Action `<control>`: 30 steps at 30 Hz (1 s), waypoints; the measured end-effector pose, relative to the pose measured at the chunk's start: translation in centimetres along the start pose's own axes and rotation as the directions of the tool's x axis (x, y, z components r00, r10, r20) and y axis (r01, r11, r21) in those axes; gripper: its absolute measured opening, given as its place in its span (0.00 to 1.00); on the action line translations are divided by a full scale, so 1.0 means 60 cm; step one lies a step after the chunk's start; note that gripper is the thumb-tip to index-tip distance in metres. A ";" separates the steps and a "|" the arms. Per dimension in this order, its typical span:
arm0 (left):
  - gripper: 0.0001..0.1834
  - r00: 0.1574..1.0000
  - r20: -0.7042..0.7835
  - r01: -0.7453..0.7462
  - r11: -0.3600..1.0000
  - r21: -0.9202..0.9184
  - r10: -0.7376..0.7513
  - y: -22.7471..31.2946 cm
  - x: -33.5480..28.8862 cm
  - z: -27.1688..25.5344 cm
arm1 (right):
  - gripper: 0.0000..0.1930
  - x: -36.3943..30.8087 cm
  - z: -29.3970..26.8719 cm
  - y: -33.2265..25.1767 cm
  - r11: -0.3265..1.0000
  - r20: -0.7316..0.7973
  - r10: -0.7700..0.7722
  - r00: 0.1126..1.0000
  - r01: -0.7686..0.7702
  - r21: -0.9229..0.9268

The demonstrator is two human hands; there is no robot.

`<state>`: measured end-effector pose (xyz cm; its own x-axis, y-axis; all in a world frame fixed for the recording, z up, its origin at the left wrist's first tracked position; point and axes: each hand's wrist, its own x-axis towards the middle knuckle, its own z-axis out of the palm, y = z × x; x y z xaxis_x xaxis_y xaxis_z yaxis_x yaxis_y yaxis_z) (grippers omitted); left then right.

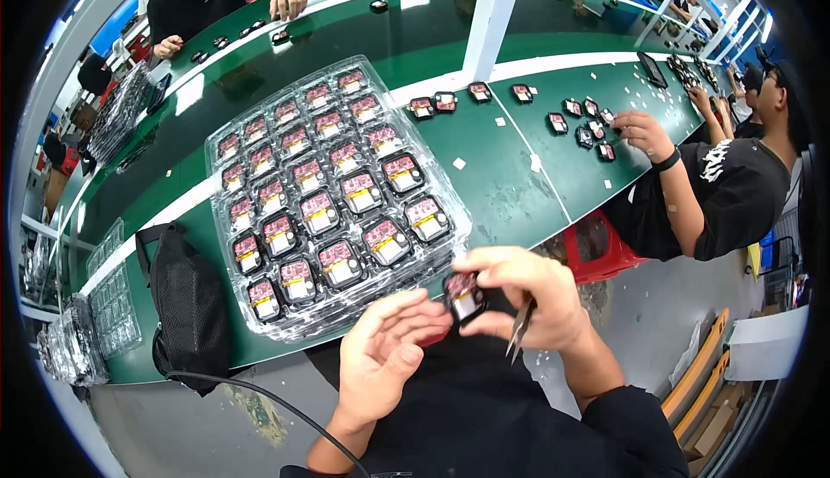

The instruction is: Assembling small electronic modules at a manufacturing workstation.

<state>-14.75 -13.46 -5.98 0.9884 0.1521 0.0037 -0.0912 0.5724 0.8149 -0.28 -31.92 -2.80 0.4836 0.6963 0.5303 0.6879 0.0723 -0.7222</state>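
Observation:
Between thumb and fingers, my right hand (pixel 549 298) pinches a small black electronic case (pixel 465 296) with a red circuit board and a pale battery-like block inside. Metal tweezers (pixel 519 331) are tucked in the same hand, tips pointing down. My left hand (pixel 385 359) is held palm inward with its fingers stretched beside the case; whether the fingertips touch it, I cannot tell. Just beyond both hands, a stack of clear plastic trays (pixel 454 240) lies on the green table, its top tray filled with rows of similar cases (pixel 341 264).
A black mesh bag (pixel 192 314) lies left of the trays. Loose cases (pixel 521 93) and white paper bits (pixel 459 164) are scattered to the right, near a co-worker's hand (pixel 644 137). A white post (pixel 493 24) rises beyond the trays. Another person (pixel 207 3) works across the table.

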 end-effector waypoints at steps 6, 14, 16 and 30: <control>0.39 0.984 0.120 0.147 0.983 -0.114 -0.134 -0.010 0.015 -0.016 | 0.27 -0.011 0.028 -0.018 0.998 0.088 0.021 0.996 -0.027 0.061; 0.36 0.986 0.118 0.146 0.952 -0.270 -0.118 -0.014 0.014 -0.015 | 0.25 0.002 0.045 -0.023 0.996 0.032 0.062 0.998 -0.064 0.061; 0.33 0.988 -0.045 -0.146 0.984 0.103 0.151 -0.018 0.007 0.005 | 0.23 0.007 0.055 -0.019 0.989 -0.098 0.082 0.992 -0.070 0.127; 0.38 0.919 -0.233 -0.274 0.940 0.205 0.319 -0.012 0.004 0.004 | 0.27 -0.014 0.094 -0.021 0.861 -0.045 0.309 0.950 -0.259 0.438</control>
<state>-14.42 -14.02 -6.43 0.8507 0.5099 0.1281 -0.3313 0.3307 0.8837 -4.63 -28.57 -4.85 0.6961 0.6519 0.3007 0.2300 0.1943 -0.9536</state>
